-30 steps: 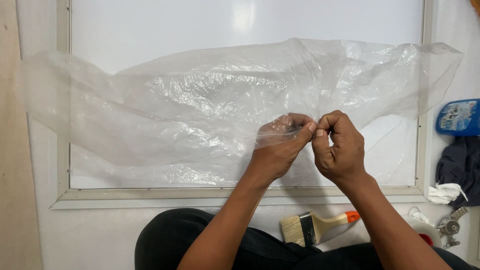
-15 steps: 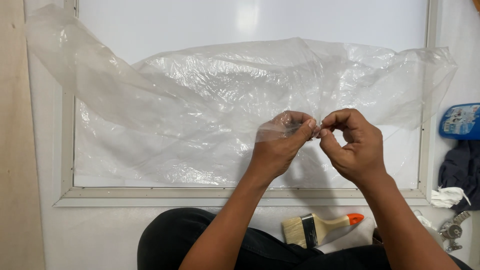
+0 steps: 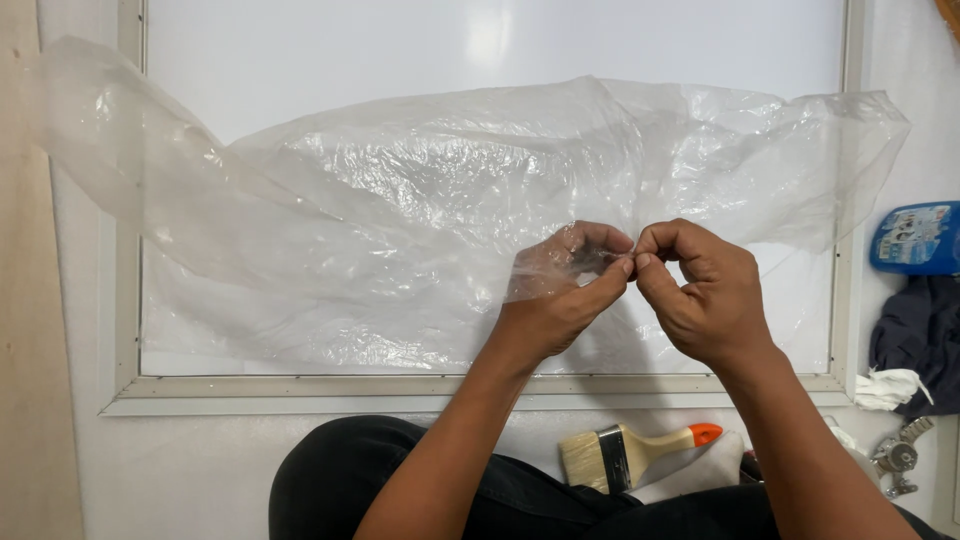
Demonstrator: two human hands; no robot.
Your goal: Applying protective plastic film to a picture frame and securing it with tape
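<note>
— Clear plastic, was it? Where did it lie?

— Yes, a thin crinkled plastic sheet [image 3: 400, 220], held up over a white board [image 3: 480, 40] with a pale frame [image 3: 450, 388]. It spread from far left to far right, nearly the whole width of the board, with its left corner trailing past the frame.

— And the hands?

— Both met at the sheet's lower edge, right of the middle. The left hand [image 3: 560, 295] sat partly behind the film, fingers curled, thumb and forefinger pinched shut on the plastic. The right hand [image 3: 705, 295] was in front of it, knuckles up, fingers curled into a loose fist, also pinching the same spot. The fingertips of the two hands touched or nearly touched. Both forearms rose from the bottom of the view, angled inward toward each other.

— How much room was around them?

— Open board above the sheet. Below the frame, a dark-trousered knee [image 3: 400, 480], and just beside the right forearm a paintbrush [image 3: 640, 455] with a wooden handle and orange tip. At the right edge, well apart from the hands, were a blue packet [image 3: 915, 238], a dark cloth [image 3: 915, 335], a white rag [image 3: 890, 388] and a small metal fitting [image 3: 900, 458].
</note>
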